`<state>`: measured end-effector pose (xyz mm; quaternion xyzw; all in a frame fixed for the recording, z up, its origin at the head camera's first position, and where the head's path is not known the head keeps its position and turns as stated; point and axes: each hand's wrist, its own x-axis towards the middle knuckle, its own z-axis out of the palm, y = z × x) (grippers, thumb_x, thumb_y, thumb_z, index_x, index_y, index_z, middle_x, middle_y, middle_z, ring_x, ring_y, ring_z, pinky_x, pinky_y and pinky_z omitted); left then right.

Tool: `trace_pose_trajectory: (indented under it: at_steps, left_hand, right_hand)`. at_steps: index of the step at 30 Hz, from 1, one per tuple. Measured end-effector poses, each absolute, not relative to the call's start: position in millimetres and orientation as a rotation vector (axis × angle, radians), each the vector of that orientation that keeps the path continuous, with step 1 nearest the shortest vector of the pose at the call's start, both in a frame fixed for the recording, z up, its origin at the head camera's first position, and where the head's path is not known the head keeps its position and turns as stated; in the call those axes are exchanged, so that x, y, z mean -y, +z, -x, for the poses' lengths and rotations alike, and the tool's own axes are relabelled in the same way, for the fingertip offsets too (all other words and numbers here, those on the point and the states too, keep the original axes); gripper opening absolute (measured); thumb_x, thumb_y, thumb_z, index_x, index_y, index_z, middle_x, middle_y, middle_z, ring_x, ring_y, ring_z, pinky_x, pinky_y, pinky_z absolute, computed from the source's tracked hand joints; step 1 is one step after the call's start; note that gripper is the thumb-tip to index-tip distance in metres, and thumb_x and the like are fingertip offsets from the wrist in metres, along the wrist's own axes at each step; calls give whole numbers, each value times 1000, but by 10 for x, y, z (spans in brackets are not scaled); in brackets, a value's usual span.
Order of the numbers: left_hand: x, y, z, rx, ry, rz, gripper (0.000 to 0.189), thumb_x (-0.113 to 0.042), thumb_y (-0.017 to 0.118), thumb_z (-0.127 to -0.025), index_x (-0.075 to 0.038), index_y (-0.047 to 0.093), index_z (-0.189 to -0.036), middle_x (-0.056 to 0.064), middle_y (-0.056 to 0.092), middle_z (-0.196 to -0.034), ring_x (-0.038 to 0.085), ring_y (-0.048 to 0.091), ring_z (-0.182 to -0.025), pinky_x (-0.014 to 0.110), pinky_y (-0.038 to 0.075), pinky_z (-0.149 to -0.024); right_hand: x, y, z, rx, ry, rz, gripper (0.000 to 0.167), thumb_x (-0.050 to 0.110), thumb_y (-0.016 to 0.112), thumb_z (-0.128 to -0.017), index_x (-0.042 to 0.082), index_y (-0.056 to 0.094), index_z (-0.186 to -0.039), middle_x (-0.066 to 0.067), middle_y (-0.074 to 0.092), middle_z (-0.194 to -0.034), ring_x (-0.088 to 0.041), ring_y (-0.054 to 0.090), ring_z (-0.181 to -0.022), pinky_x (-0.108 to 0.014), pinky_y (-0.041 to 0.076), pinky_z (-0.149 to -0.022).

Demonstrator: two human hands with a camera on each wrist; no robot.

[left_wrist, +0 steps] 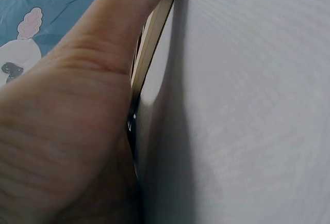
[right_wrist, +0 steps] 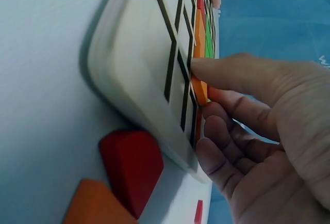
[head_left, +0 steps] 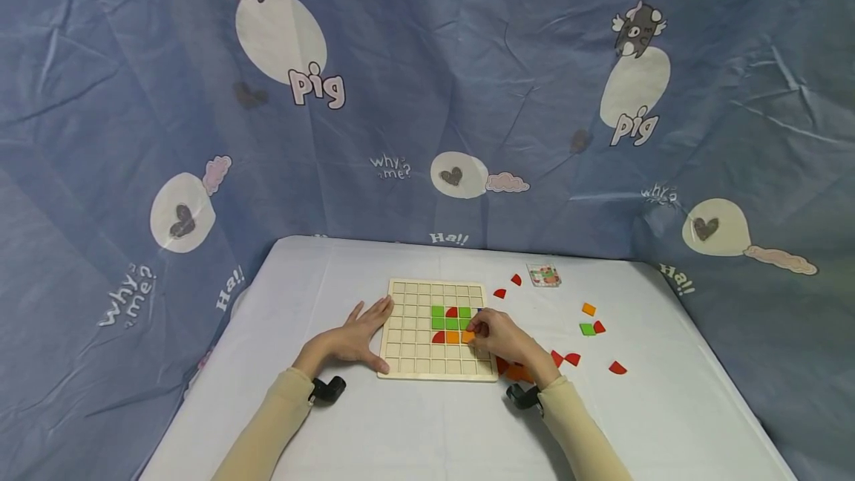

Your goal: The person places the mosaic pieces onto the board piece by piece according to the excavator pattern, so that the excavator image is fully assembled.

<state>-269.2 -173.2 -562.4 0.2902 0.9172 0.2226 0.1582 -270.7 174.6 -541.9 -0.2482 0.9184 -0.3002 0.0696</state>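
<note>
A pale wooden grid board (head_left: 407,362) lies on the white table. My left hand (head_left: 354,336) is spread at its left edge, fingertips and thumb on the rim. Over the right part of the board, my right hand (head_left: 501,336) pinches an orange square tile (right_wrist: 200,91) between thumb and fingers, in the row nearest me of the placed tiles. Left of it sit another orange square tile (head_left: 453,337) and a red quarter-circle tile (head_left: 439,337). Farther up are several green square tiles (head_left: 452,324) and a second red quarter-circle (head_left: 452,312). The left wrist view shows mostly palm and table.
Loose red quarter-circles (head_left: 617,368), an orange square (head_left: 588,309) and a green square (head_left: 587,329) lie right of the board. Red (right_wrist: 131,167) and orange pieces (right_wrist: 95,206) lie by its near right corner. A clear box (head_left: 544,275) stands at the back; blue fabric hangs behind.
</note>
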Motion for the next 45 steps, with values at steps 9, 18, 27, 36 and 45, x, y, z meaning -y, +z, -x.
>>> trace_pose_trajectory:
  at_steps: [9,18,27,36,45]
  left_hand:
    - [1736,-5626,2693,-2623,652,-849,132,-63,78,-65,-2,2,-154,12,-5,-163,30,-3,-151,57,-11,-119]
    - [1729,-5623,2686,-2625,650,-856,132,-64,78,-65,-2,2,-154,12,-5,-163,30,-3,-151,57,-10,-119]
    - [1735,-5616,2681,-2631,629,-831,133,-66,77,-64,-5,1,-155,9,-6,-164,26,-5,-151,54,-12,-120]
    - [1738,-5607,2656,-2612,671,-828,132,-64,78,-65,-5,2,-155,10,-5,-163,27,-4,-151,55,-12,-119]
    - [1741,-5589,2655,-2610,678,-841,132,-63,79,-65,-3,2,-155,12,-5,-163,28,-4,-151,56,-11,-119]
  right_hand:
    - [-1698,-5373,2673,-2754,-896,738,13,10,77,-81,10,70,-93,4,61,-87,-8,56,-75,-19,51,-67]
    - [-1760,-5360,2696,-2756,-973,675,20,19,77,-83,12,68,-100,5,63,-89,-8,57,-78,-21,52,-69]
    - [-2088,-5302,3078,-2931,-1142,461,21,7,70,-82,5,62,-102,-7,61,-93,-18,53,-81,-29,46,-69]
    - [-2268,-5432,3377,-2911,-1083,326,36,5,69,-80,-1,58,-115,-15,56,-107,-24,52,-93,-37,47,-78]
    - [-2256,-5509,3456,-2948,-945,304,27,9,71,-84,1,65,-109,-13,62,-105,-23,59,-94,-41,53,-86]
